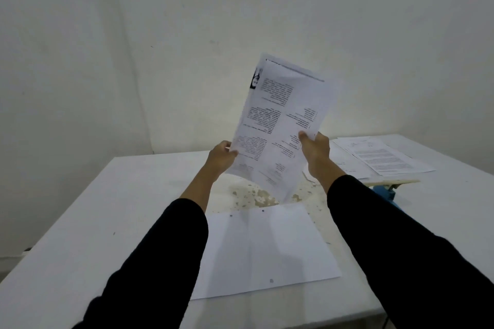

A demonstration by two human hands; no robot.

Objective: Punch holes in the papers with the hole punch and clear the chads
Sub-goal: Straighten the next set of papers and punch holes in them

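Observation:
I hold a thin sheaf of printed papers [280,120] upright above the table, tilted to the right. My left hand [220,159] pinches its lower left edge. My right hand [315,152] grips its lower right side, thumb on the front. Below them a blank white sheet [267,248] lies flat on the table, with punched holes near its far edge. The blue hole punch [386,191] peeks out on the right, mostly hidden behind my right sleeve. A few small dark specks lie on the sheet; I cannot tell whether they are chads.
A spread of printed pages [379,157] lies at the back right of the white table [80,222]. The tabletop has a worn, stained patch [256,195] beyond the blank sheet. A white wall stands close behind the table.

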